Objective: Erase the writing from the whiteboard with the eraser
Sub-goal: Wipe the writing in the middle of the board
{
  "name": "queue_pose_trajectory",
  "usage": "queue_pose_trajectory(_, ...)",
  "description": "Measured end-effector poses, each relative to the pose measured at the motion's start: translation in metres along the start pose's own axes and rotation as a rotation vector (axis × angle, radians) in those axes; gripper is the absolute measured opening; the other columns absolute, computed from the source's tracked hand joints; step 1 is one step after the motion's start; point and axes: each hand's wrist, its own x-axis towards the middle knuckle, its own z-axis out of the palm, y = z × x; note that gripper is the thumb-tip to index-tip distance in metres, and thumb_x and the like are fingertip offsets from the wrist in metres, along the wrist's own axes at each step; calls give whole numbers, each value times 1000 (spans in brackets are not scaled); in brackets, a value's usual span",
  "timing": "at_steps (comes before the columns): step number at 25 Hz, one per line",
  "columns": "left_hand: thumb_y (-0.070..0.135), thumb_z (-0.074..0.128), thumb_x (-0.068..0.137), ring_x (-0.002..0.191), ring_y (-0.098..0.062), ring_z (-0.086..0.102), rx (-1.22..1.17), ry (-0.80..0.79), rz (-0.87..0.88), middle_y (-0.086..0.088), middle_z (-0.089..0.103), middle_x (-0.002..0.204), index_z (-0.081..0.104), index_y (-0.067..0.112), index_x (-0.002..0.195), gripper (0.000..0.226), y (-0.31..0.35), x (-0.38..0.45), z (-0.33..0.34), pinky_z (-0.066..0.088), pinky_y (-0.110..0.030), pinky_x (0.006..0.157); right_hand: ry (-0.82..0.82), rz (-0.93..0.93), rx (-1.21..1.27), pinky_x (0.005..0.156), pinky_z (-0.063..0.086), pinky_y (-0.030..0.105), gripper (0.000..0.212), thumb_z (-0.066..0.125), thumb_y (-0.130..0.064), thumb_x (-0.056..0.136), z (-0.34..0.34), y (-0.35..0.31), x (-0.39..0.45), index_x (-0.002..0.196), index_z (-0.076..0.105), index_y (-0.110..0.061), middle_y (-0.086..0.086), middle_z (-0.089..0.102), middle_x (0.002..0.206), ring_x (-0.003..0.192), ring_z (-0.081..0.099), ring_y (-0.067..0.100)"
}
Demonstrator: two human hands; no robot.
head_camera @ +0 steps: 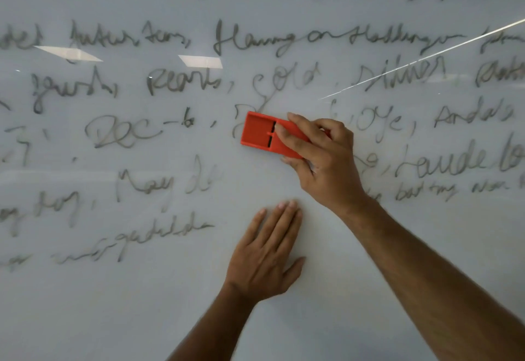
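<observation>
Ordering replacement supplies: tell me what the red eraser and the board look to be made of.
Eraser: seemingly moulded hard plastic, matte orange-red; crisp recessed panel and slots on its back. Its wiping pad is hidden.
Whiteboard: glossy, smooth, possibly glass or coated panel; it mirrors ceiling lights sharply. Which one, the view cannot settle.

Right hand (pixel 318 159): I see it raised, fingers curled in a grip.
Left hand (pixel 265 252): flat, fingers together, palm down.

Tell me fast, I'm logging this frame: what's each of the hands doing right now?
Left hand: open, flat against the whiteboard, holding nothing.
Right hand: closed on the red eraser, pressing it to the board.
</observation>
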Motion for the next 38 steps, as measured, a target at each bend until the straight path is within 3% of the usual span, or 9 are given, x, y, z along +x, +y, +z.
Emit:
queue_pose_trajectory(2, 56, 55, 97, 159, -27, 23, 10, 51, -74, -14, 27, 169, 35, 5, 159, 84, -8, 29, -5, 25, -50, 128, 12, -1, -32, 93, 46, 46, 46, 78, -27, 87, -10, 22, 5, 132, 68, -25, 1, 62, 142, 103, 54, 30)
queue_pose_trajectory(10, 67, 44, 99, 159, -30, 20, 157, 138, -160, -15, 24, 170, 28, 7, 162, 89, -35, 93, -12, 19, -56, 128, 242, 665, -75, 102, 42, 34, 61, 68, -36, 91, -31, 89, 66, 148, 51, -24, -6, 57, 146, 115, 60, 33)
queue_pose_trajectory(16, 69, 44, 97, 155, -33, 26, 181, 116, -124, -15, 38, 164, 43, 12, 157, 83, -37, 92, -9, 25, -60, 125, -4, 11, 7, 87, 42, 40, 56, 78, -34, 81, 29, -36, 94, 135, 65, -29, -4, 63, 140, 99, 59, 32)
queue_pose_trajectory(19, 67, 49, 96, 150, -34, 40, 158, 148, -126, -16, 46, 159, 50, 11, 153, 80, -36, 92, -9, 27, -61, 125, -82, -210, -21, 90, 43, 41, 55, 77, -38, 82, 26, -27, 87, 134, 65, -32, -6, 62, 141, 102, 62, 29)
queue_pose_trajectory(24, 66, 45, 99, 159, -30, 19, 142, 171, -151, -15, 24, 170, 29, 7, 162, 88, -35, 92, -8, 18, -57, 128, 93, 264, -73, 93, 44, 42, 58, 73, -38, 87, -10, 65, 101, 142, 59, -28, -6, 59, 145, 104, 57, 37)
queue_pose_trajectory(27, 66, 43, 99, 160, -30, 18, 149, 160, -150, -15, 23, 171, 28, 8, 163, 88, -34, 93, -9, 18, -57, 129, 139, 486, -93, 91, 41, 38, 59, 67, -41, 88, 0, 55, 124, 145, 54, -32, -12, 56, 146, 109, 54, 34)
queue_pose_trajectory(33, 65, 39, 102, 158, -32, 22, 117, 165, -77, -15, 29, 168, 19, 7, 162, 86, -38, 92, -10, 20, -54, 127, -15, -105, 12, 83, 46, 43, 50, 77, -35, 84, 57, -80, 112, 133, 67, -31, -5, 65, 138, 97, 61, 30)
queue_pose_trajectory(36, 66, 50, 96, 154, -32, 31, 121, 174, -104, -14, 42, 162, 42, 9, 157, 83, -37, 91, -9, 32, -57, 123, -52, -255, 5, 86, 48, 45, 50, 76, -39, 84, 44, -54, 106, 133, 66, -33, -7, 64, 140, 100, 63, 28)
queue_pose_trajectory(38, 64, 49, 97, 156, -32, 29, 122, 181, -136, -14, 37, 165, 42, 9, 157, 83, -36, 91, -8, 26, -58, 126, 2, -129, -34, 88, 48, 44, 54, 77, -37, 82, 26, -3, 111, 134, 66, -30, -3, 63, 140, 97, 62, 33)
